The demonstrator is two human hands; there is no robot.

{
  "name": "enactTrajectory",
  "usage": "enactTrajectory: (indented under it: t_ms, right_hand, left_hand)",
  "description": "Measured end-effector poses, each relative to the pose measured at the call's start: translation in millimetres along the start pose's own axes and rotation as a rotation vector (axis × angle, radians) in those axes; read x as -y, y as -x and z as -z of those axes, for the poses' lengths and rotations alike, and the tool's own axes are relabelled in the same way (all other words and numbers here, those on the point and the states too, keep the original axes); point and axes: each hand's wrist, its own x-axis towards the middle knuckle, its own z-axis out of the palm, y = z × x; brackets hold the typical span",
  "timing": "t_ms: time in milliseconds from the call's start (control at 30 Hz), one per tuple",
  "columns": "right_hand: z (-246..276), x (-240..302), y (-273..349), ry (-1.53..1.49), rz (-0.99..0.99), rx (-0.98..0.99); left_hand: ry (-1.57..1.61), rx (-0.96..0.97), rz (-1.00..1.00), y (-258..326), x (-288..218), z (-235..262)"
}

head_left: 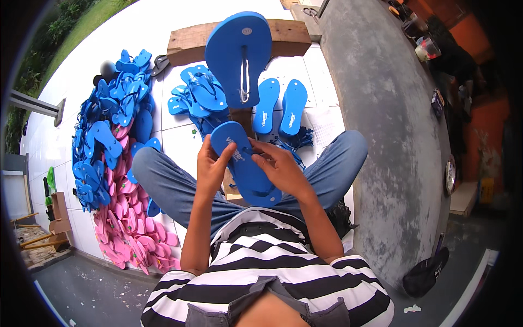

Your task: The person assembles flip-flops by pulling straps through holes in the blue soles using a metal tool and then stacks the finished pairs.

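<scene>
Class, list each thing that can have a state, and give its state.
Held sandal: printed side up
Left grip: closed on it
Right grip: closed on it
Two soles: side by side, strapless
Upper sole: partly covering wooden beam
Blue sandals: heaped
Pink sandals: heaped

The view is taken from the person's head and looks steeply down, along the front of the body. The striped shirt (267, 261) is the nearest and fills the lower edge; the left hand (214, 163) and the right hand (280, 169) are a little farther, around the middle. Beyond them, the white tiled floor (316, 71) goes away upward. The lens is very wide, so the grey ledge (381, 109) curves at right, and dark corners surround the round picture.
</scene>
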Motion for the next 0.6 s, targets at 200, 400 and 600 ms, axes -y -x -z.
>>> enactTrajectory:
  t_ms: [200,400,600]
  right_hand:
    - [43,-51,-31,-0.295,-0.342,0.166]
    - [69,-145,-46,0.043,-0.175,-0.014]
    - [73,-199,-48,0.697,-0.318,-0.084]
  left_hand:
    - [-0.084,-0.041,0.203,-20,66,-19]
    - [0.002,0.021,0.260,-17,159,-30]
    - [-1.366,0.767,-0.202,31,226,-18]
